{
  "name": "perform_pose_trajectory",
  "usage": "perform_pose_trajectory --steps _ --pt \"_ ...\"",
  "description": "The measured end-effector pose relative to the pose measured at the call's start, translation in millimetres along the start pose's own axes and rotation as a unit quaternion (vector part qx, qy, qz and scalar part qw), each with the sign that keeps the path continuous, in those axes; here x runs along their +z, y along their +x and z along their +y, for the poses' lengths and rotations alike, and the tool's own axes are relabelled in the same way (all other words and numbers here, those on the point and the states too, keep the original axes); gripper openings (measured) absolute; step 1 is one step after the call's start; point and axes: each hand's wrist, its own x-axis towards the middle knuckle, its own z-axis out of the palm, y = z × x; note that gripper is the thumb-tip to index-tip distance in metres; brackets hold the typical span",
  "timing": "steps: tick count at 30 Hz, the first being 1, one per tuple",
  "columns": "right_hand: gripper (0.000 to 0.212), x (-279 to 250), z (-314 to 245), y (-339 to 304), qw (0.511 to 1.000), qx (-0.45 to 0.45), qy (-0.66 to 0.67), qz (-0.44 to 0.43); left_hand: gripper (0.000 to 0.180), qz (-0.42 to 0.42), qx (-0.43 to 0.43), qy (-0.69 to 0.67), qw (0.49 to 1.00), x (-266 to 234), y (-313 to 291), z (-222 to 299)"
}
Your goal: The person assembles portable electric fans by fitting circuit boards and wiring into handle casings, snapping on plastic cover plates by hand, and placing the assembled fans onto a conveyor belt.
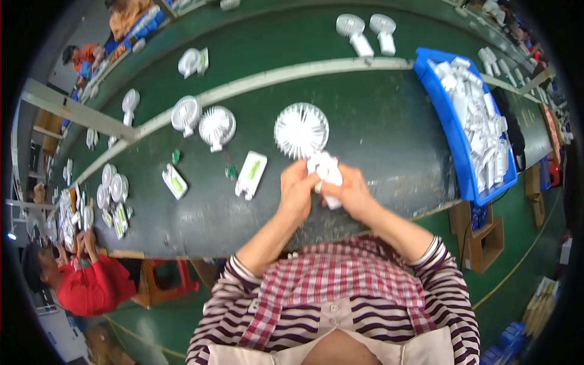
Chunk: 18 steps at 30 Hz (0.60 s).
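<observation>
A checked apron [340,274] lies nearest; beyond it, the left hand [297,190] and right hand [354,191] grasp 1 white part [330,173] at the bench's [377,134] near side. Just beyond sits 1 fan head [301,131], attachment unclear. Right, a blue bin [447,134]. Fitting seems in hand; the next move likely calls for steady thumb pressure.

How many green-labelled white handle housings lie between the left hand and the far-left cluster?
2: the nearer housing just left of the left hand, the farther housing further left. No others seem hidden there.
</observation>
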Motion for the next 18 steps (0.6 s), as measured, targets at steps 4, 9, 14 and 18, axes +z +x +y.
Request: perform_pose_trajectory --steps 4,9,14,18 --pt "0.022 -8 3 22 0.997 0.022 0.079 -0.011 0.028 -0.076 -0.036 -0.033 0.996 -5 19 10" --pt "0.023 -8 0 42 0.997 0.041 0.058 -0.030 0.039 0.035 -0.062 -0.035 0.997 -28 21 9" --pt "0.029 -28 -18 97 1.000 -0.013 -0.015 0.023 0.027 0.044 0.040 0.222 0.973 -57 4 -4" --pt "0.040 -55 -11 196 0.912 -0.221 -0.296 0.177 0.024 0.058 0.061 0.279 0.957 -70 -1 -13"
